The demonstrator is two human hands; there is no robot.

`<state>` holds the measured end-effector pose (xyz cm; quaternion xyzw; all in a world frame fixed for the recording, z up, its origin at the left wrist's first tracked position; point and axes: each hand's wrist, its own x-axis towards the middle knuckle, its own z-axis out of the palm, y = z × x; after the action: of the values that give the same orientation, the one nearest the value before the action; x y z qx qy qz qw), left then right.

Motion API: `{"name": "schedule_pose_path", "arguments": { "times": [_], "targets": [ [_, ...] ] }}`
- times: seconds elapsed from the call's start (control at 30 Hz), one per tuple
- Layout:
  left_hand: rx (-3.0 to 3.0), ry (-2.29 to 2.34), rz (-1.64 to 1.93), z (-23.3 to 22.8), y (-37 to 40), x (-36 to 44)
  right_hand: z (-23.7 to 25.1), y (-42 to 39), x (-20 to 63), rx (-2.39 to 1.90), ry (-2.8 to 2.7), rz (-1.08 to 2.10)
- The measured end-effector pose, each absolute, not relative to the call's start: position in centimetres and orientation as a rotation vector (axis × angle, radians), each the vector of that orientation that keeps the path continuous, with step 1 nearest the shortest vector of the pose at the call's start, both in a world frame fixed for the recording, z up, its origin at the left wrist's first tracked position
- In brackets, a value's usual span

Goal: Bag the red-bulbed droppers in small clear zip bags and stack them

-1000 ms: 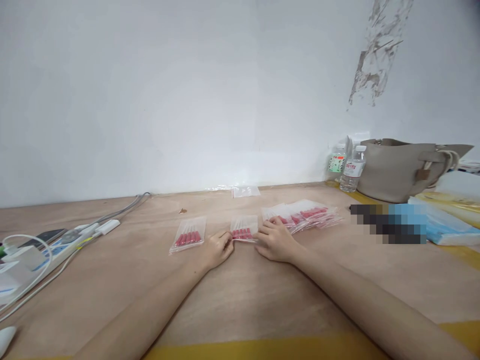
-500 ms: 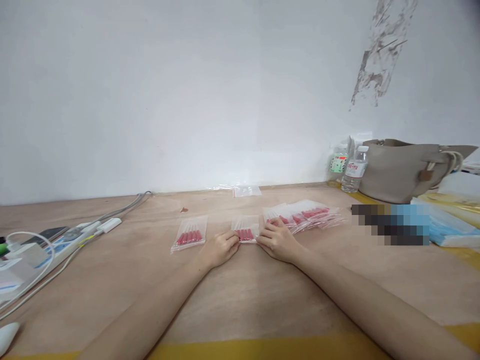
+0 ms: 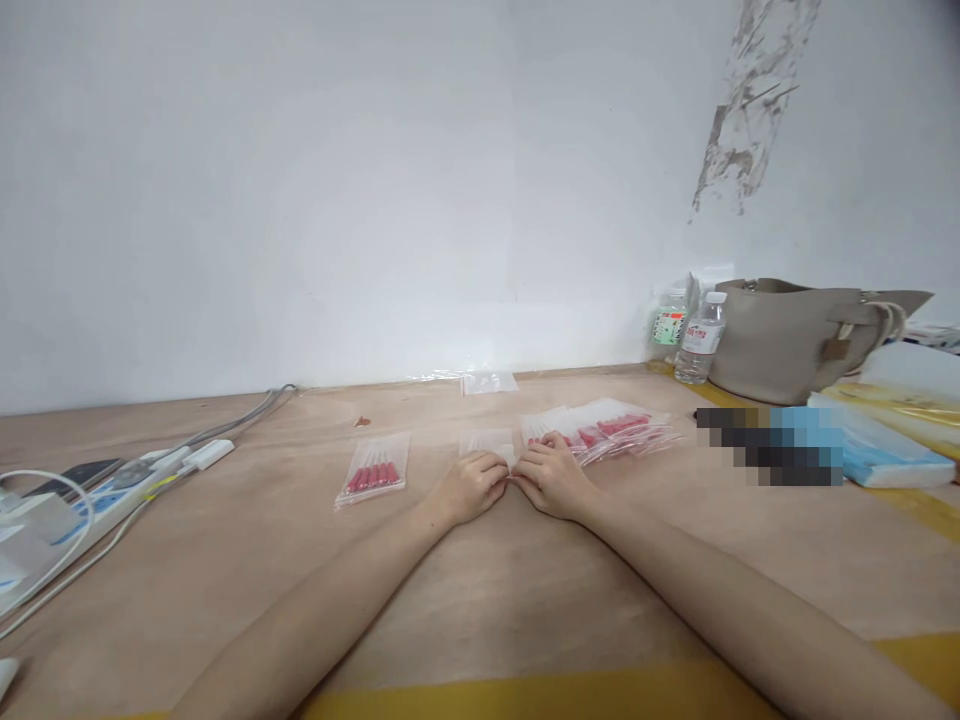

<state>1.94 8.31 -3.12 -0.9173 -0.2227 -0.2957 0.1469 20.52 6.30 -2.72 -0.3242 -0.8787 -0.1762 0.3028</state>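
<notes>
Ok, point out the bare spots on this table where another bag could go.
Bare wooden tabletop lies in front of both hands, and between the lone clear bag of red sticks and the white power strip. Crowded: the pile of clear bags right of the right hand, and the beige handbag corner.

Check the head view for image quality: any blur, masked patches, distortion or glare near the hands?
Head view: light is soft and even, shadows faint. A pixelated patch masks something at right. Wide-angle stretch elongates both forearms. The left hand and right hand read clearly, meeting over a small clear bag; its plastic shows slight sheen, no harsh glare.
</notes>
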Motion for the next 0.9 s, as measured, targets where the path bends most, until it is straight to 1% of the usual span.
{"name": "schedule_pose_path", "arguments": {
  "times": [0.3, 0.53, 0.9],
  "targets": [
    [-2.614, -0.549, -0.798, -2.4, 8.1, 2.0, -2.4, 6.2, 20.5, -0.848, -2.325, -0.481],
    [-2.551, -0.589, -0.865, -2.0, 7.4, 1.5, -2.5, 6.3, 20.4, -0.87, -2.29, -0.465],
    [-2.48, -0.587, -0.802, -1.4, 5.9, -2.4, -2.6, 6.3, 20.7, -0.881, -2.277, -0.406]
  ]
}}
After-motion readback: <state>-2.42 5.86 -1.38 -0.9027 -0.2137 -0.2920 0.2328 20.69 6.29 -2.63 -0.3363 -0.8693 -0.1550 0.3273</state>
